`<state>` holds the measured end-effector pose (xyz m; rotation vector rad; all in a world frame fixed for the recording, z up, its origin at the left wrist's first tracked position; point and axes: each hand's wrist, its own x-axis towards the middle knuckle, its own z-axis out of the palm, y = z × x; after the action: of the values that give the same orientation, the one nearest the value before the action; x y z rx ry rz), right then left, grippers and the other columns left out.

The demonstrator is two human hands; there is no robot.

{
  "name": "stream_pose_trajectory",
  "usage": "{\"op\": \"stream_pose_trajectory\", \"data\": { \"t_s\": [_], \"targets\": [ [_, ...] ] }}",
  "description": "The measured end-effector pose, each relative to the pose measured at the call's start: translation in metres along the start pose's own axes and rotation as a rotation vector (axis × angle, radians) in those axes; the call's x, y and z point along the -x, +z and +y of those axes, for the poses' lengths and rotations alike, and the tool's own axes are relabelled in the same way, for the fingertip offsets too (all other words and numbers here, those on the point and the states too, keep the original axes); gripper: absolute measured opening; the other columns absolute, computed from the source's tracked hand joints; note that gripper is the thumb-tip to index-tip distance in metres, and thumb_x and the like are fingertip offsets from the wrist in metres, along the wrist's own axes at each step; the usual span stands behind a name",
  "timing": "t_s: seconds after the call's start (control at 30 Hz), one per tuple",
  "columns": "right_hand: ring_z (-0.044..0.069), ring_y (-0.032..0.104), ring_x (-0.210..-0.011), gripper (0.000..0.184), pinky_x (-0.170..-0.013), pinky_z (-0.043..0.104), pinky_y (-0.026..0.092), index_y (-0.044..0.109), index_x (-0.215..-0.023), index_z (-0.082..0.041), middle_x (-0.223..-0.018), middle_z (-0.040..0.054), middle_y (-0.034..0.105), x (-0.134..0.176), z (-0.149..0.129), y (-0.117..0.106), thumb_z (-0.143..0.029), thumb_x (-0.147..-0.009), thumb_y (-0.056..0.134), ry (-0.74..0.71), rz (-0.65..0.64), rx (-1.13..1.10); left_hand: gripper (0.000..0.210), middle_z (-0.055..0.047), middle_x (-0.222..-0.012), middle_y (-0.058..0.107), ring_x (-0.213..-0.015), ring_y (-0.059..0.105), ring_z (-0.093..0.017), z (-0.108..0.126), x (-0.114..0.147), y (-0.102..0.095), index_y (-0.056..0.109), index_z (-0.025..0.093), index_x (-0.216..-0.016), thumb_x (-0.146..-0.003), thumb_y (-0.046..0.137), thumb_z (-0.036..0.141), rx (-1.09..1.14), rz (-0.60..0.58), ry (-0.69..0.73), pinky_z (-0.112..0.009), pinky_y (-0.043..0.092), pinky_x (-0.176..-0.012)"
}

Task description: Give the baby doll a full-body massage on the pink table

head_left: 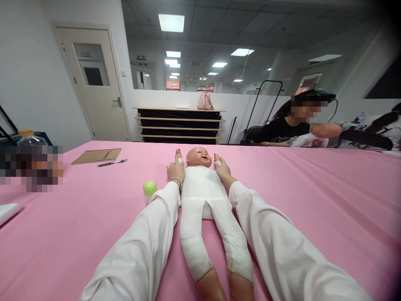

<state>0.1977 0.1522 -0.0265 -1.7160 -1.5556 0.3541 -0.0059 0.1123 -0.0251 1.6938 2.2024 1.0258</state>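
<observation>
A baby doll (203, 184) with a white cloth body lies on its back on the pink tabletop, its legs toward me and its head at the far end. My left hand (176, 169) is closed around the doll's arm on the left, near its raised hand. On the other side my right hand (223, 168) grips the doll's other arm in the same way. Both doll hands stick up past my fingers. Just left of my left forearm stands a small container with a green lid (149, 188), partly hidden by my sleeve.
A brown notebook (97, 156) and a pen (112, 162) lie at the far left of the pink-covered table (313, 200). At the left edge are a bottle (29, 138) and a white object (8, 213). A person (286, 125) with another doll (326, 130) sits beyond the right side.
</observation>
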Motion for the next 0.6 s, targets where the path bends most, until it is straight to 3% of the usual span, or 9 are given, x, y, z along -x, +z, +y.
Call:
{"op": "stream_pose_trajectory", "data": {
  "t_s": [0.13, 0.23, 0.37, 0.43, 0.6],
  "targets": [
    [0.025, 0.054, -0.096, 0.046, -0.082, 0.038, 0.040, 0.044, -0.122, -0.027, -0.112, 0.0071, 0.058, -0.006, 0.010, 0.004, -0.046, -0.084, 0.029, 0.024, -0.076, 0.004, 0.053, -0.016, -0.106, 0.058, -0.100, 0.051, -0.032, -0.011, -0.006, 0.008, 0.019, 0.026, -0.138, -0.086, 0.026, 0.038, -0.042, -0.057, 0.013, -0.042, 0.038, -0.078],
    [0.027, 0.053, -0.101, 0.049, -0.086, 0.041, 0.037, 0.043, -0.125, -0.023, -0.112, 0.0104, 0.057, -0.008, 0.017, 0.008, -0.045, -0.084, 0.029, 0.000, -0.081, 0.051, 0.052, -0.014, -0.104, 0.060, -0.098, 0.053, -0.031, -0.015, -0.009, 0.013, 0.024, 0.029, -0.136, -0.086, 0.022, 0.044, -0.036, -0.113, 0.030, -0.041, 0.038, -0.077],
    [0.031, 0.051, -0.102, 0.051, -0.087, 0.046, 0.036, 0.042, -0.125, -0.017, -0.107, 0.0158, 0.058, -0.003, 0.019, 0.013, -0.041, -0.081, 0.037, 0.018, -0.021, 0.105, 0.052, -0.012, -0.102, 0.062, -0.095, 0.055, -0.030, -0.018, -0.008, 0.017, 0.030, 0.030, -0.133, -0.085, 0.021, 0.048, -0.019, -0.077, 0.036, -0.041, 0.038, -0.077],
    [0.031, 0.051, -0.104, 0.051, -0.088, 0.047, 0.036, 0.041, -0.126, -0.016, -0.109, 0.0158, 0.056, 0.006, 0.018, 0.013, -0.040, -0.081, 0.037, 0.010, 0.049, 0.044, 0.051, -0.011, -0.100, 0.063, -0.092, 0.057, -0.028, -0.019, -0.005, 0.018, 0.029, 0.030, -0.134, -0.086, 0.023, 0.046, 0.024, -0.035, 0.052, -0.039, 0.039, -0.075],
    [0.025, 0.043, -0.116, 0.056, -0.093, 0.042, 0.036, 0.026, -0.132, -0.017, -0.129, 0.0133, 0.042, 0.035, 0.016, 0.003, -0.043, -0.082, 0.033, -0.113, 0.422, -0.340, 0.058, -0.012, -0.113, 0.056, -0.097, 0.056, -0.025, -0.018, 0.007, 0.012, 0.019, 0.024, -0.137, -0.083, 0.035, 0.039, 0.180, 0.131, 0.097, -0.034, 0.042, -0.075]
  ]
}}
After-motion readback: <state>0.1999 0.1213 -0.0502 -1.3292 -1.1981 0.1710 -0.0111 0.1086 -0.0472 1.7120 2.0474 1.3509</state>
